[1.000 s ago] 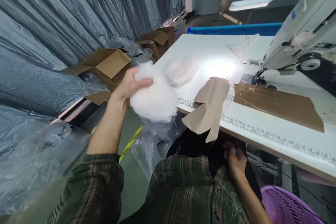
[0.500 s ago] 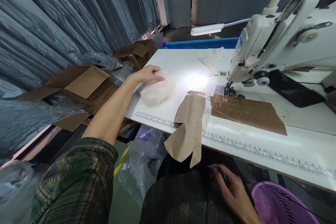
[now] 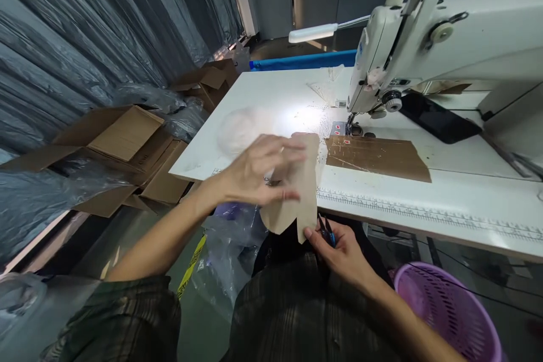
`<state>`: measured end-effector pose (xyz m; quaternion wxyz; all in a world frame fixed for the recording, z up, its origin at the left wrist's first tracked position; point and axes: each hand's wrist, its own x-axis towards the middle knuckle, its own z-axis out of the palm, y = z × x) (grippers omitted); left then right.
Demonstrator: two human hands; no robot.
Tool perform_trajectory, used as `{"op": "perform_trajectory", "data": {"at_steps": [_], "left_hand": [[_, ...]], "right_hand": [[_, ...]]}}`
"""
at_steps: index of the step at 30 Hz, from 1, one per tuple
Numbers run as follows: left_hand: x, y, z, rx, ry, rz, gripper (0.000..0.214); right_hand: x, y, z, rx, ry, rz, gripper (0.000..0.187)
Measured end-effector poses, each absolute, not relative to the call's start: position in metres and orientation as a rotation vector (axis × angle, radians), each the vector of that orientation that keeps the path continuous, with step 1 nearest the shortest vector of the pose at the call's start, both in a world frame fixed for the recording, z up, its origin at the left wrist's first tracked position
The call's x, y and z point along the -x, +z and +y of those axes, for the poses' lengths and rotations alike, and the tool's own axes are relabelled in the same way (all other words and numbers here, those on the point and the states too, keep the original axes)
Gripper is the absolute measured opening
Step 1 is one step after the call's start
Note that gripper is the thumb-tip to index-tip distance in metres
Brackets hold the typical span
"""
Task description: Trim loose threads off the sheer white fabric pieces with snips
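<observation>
My left hand (image 3: 257,172) hovers at the beige fabric piece (image 3: 307,186), thumb and fingers apart and slightly blurred. That piece hangs over the table's front edge, with white lace (image 3: 323,153) along its right side. Below the edge, my right hand (image 3: 345,251) holds small thread snips (image 3: 327,233) with blue on the handle, blades pointing up. Its thumb also pinches the lower corner of the beige piece. A pale, sheer fabric pile (image 3: 240,130) lies on the table beyond my left hand.
A white sewing machine (image 3: 382,62) stands at the right, brown sheet (image 3: 377,158) by its needle. A black phone-like slab (image 3: 441,116) lies behind. Cardboard boxes (image 3: 123,136) sit left of the table (image 3: 263,82); a purple basket (image 3: 449,305) stands below right.
My left hand has left the pale fabric pile and come right to the beige piece. My right hand has risen with the snips and taken hold of its lower corner. The view has shifted.
</observation>
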<state>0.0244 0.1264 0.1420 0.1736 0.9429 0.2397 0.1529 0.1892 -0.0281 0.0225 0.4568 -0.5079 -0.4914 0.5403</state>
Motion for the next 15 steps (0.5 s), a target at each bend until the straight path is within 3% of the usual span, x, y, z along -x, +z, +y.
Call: {"op": "perform_trajectory", "data": {"at_steps": [3,9,15], "left_hand": [[-0.022,0.127,0.090,-2.680,0.242,0.499,0.073],[-0.009,0.075,0.036,-2.876,0.448,0.486,0.084],[-0.007,0.044,0.012,-2.691,0.489,0.897,0.045]], "right_hand": [[-0.198,0.020,-0.034,1.252,1.307,-1.425,0.035],[-0.215,0.014,-0.058,1.206,1.383,-1.646,0.026],[-0.224,0.009,-0.075,1.218,1.442,-1.819,0.018]]}}
